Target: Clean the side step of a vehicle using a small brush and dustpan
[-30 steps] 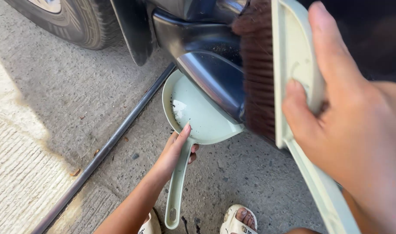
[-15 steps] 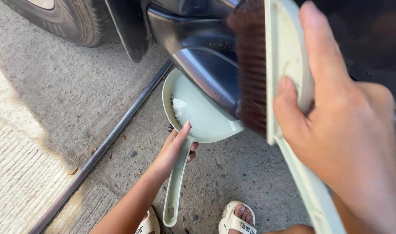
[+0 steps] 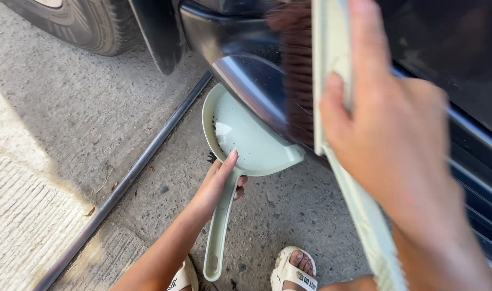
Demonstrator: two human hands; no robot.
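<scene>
Left hand (image 3: 216,186) is gripping the pale green dustpan (image 3: 246,137) by its handle, under the car sill (image 3: 251,81). Right hand (image 3: 386,145) is clasping the hand brush (image 3: 316,70), bristles touching the sill. Risk: debris is likely overshooting the tilted pan onto the concrete (image 3: 84,118).

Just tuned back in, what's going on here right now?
A person crouches beside a vehicle on concrete. The left hand holds a pale green dustpan by its handle, tucked under the vehicle's dark sill. The right hand grips a matching hand brush, bristles against the sill above the pan. A little pale debris lies in the pan.
</scene>
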